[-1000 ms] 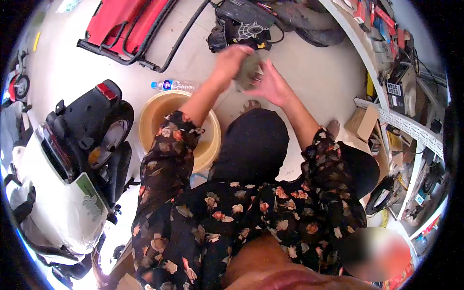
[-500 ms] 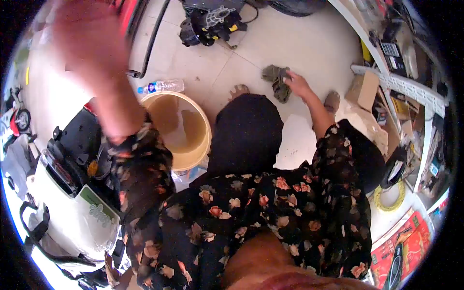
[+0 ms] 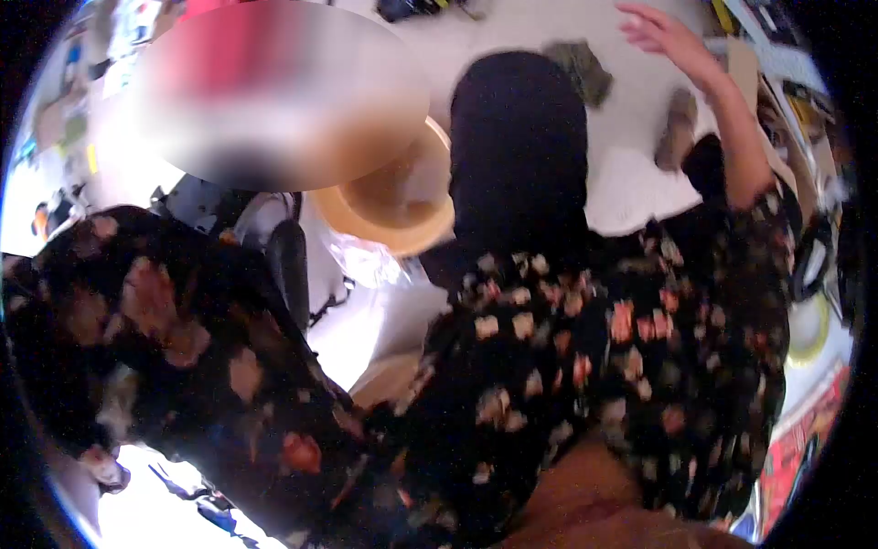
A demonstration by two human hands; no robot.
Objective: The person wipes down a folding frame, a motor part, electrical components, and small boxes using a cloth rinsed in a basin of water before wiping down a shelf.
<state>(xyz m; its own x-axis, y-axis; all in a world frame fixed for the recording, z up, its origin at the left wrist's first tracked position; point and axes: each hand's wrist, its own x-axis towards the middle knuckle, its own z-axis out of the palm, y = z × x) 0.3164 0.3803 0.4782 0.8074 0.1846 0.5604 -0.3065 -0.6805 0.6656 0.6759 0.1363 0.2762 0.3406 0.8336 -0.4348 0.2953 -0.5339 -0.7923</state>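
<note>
My right hand is raised at the upper right, fingers stretched out, with nothing in it. Below and left of it a crumpled dark green cloth lies on the floor, apart from the hand. My left arm, in a black floral sleeve, is bent out to the left. The left hand itself does not show. Left of my black-covered knee stands a yellowish bucket with cloudy water in it. A large blurred oval hides part of its far side.
Shelves with boxes and goods line the right side. A yellow ring-shaped coil lies at the right. Clear plastic wrap sits beside the bucket. A dark machine part shows at the top edge.
My right hand has lifted off the green cloth and opened. My left arm has swung back and its hand has left the view. The camera view has shifted.
</note>
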